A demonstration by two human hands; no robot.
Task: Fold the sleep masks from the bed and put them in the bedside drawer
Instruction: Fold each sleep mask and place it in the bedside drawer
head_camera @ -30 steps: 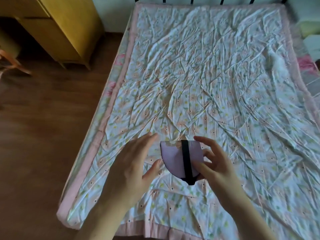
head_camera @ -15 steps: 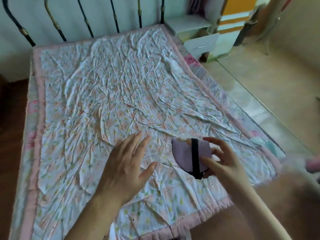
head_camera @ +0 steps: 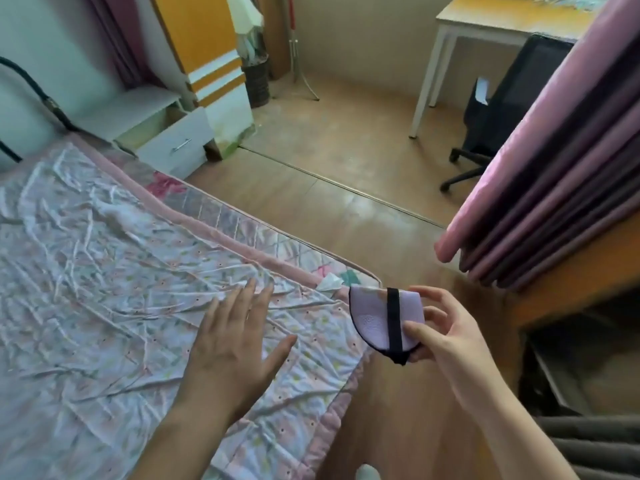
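Observation:
A folded lilac sleep mask (head_camera: 372,315) with a black strap across it is pinched between the thumb and fingers of my right hand (head_camera: 446,336), just past the bed's near corner. My left hand (head_camera: 235,344) hovers flat over the flowered bedspread (head_camera: 104,289) with fingers spread, holding nothing. The white bedside cabinet (head_camera: 138,112) stands at the far corner of the bed, and its drawer (head_camera: 176,143) with a metal handle is pulled out. I see no other mask on the bed.
A black metal headboard (head_camera: 34,91) runs at the far left. An orange and white cupboard (head_camera: 214,64) stands behind the cabinet. Pink curtains (head_camera: 554,181) hang at the right, with a black office chair (head_camera: 502,109) and a desk (head_camera: 502,26) beyond. Wooden floor (head_camera: 346,161) lies between.
The view has swung right from the bed to the room's right side. My right hand has carried the folded mask off the bedspread's edge. My left hand has let go and spread open.

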